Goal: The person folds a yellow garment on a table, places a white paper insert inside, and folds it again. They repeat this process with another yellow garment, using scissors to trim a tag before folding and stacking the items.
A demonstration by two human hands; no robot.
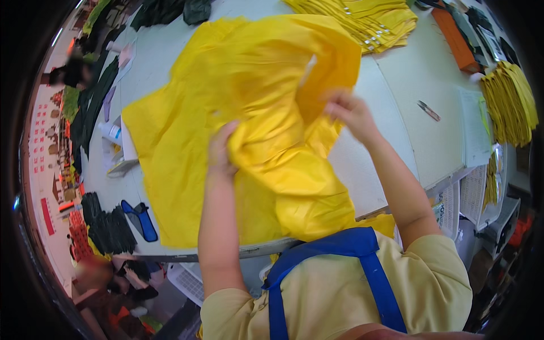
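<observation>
A large piece of glossy yellow fabric (187,130) spreads over the table, its middle bunched and folded and its right part lifted in a loop. Whether it is a finished garment I cannot tell. My left hand (224,148) grips a bunched fold near the middle, the fingers tucked partly behind it. To the right, my right hand (352,115) is closed in a pinch at the raised edge of the same fabric, slightly smeared by motion. The lower folds hang toward my body at the table's near edge.
Thread snips (429,110) lie on the table (396,79) at right. Yellow fabric stacks (510,102) stand far right, beyond an orange box (455,39). At left are dark green pieces (107,226), a blue-rimmed item (141,221) and a bottle (111,132). Another person (113,283) is lower left.
</observation>
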